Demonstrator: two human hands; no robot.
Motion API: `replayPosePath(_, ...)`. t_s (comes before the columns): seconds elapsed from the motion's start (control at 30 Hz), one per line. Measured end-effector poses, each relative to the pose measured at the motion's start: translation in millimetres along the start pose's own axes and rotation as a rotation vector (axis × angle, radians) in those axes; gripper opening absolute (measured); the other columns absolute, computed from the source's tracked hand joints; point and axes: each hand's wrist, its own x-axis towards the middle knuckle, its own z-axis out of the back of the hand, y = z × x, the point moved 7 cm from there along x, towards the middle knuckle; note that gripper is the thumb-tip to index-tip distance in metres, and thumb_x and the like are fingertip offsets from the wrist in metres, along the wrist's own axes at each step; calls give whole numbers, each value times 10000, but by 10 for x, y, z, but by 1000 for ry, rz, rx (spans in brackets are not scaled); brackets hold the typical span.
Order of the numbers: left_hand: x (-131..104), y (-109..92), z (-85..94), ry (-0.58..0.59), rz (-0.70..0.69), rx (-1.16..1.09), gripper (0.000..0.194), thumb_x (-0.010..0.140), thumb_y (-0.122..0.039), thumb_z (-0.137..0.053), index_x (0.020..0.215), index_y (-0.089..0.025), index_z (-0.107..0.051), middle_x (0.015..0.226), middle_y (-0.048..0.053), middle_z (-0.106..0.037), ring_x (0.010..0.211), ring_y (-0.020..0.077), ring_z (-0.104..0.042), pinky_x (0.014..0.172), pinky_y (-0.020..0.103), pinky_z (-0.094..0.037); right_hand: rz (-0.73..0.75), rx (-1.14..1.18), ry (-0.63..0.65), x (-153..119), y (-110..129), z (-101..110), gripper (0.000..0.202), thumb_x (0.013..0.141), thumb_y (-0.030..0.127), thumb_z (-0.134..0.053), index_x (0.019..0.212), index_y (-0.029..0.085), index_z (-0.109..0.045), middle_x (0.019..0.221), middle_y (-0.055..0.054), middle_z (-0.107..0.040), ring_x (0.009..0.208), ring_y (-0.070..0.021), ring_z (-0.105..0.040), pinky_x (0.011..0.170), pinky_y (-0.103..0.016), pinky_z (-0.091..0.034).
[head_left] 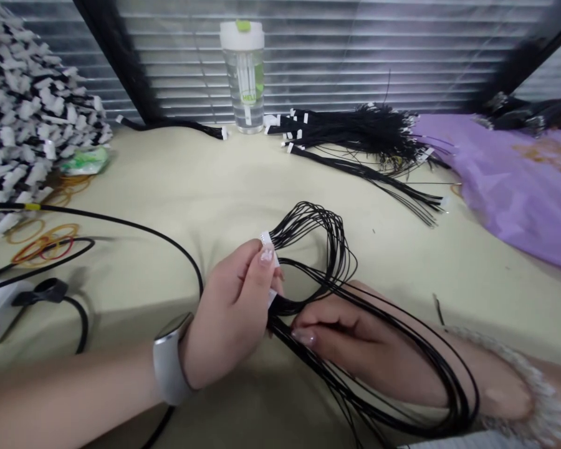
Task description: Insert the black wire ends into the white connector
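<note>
My left hand (236, 305) is closed round the white connectors (266, 239) of a black wire harness, thumb on top. From it the thin black wires (334, 249) loop up and to the right, then come back to a second white connector end beneath my fingers. More black wires run down to the right and curve over my right wrist. Just right of my left hand, my right hand (341, 337) pinches black wires between thumb and forefinger; its other fingers are curled and partly hidden.
A clear water bottle (247, 81) stands at the back by the blinds. Black cable bundles (355, 134) lie right of it, beside a purple sheet (514, 187). On the left are piled white connectors (23, 106), rubber bands (47, 243) and a black cable (135, 226).
</note>
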Motion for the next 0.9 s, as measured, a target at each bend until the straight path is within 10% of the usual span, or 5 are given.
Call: replayPosePath(0.9, 3, -63, -19, 3, 14, 100, 350, 940, -284, -335, 627, -175, -449, 578, -18, -508, 514, 83, -435, 472, 194, -351, 35, -140, -135, -24, 45, -26, 279, 921, 286, -395, 729, 183, -568, 645, 47, -549, 593, -44, -464, 573, -190, -330)
